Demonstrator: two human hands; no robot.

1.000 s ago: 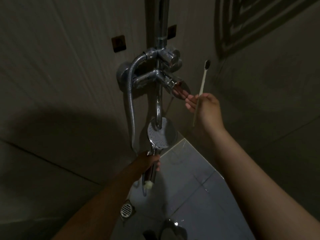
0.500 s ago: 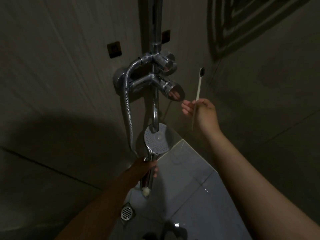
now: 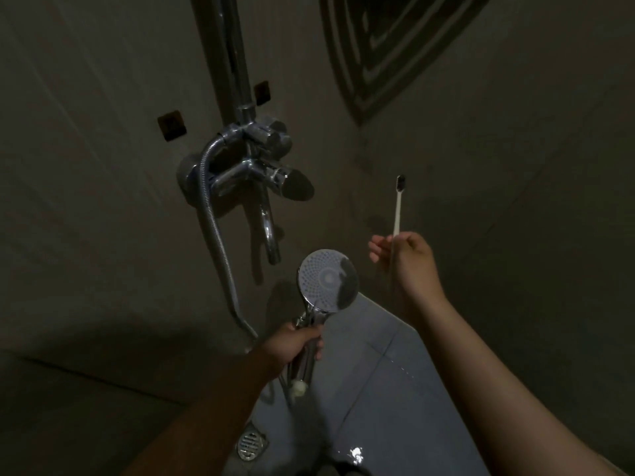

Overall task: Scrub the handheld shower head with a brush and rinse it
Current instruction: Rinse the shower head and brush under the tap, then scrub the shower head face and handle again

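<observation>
Toothbrush [image 3: 398,207] stands upright, pinched by the right hand [image 3: 410,261], just right of the shower head [image 3: 328,279], whose handle the left hand [image 3: 295,341] grips.

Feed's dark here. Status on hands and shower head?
Left hand grips shower head by handle. Right hand holds brush upright, off the head. Nothing between them.

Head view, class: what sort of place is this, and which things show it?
Most likely a bathroom shower stall: a chrome wall mixer tap with a metal hose, and a floor drain in the tiles.
</observation>
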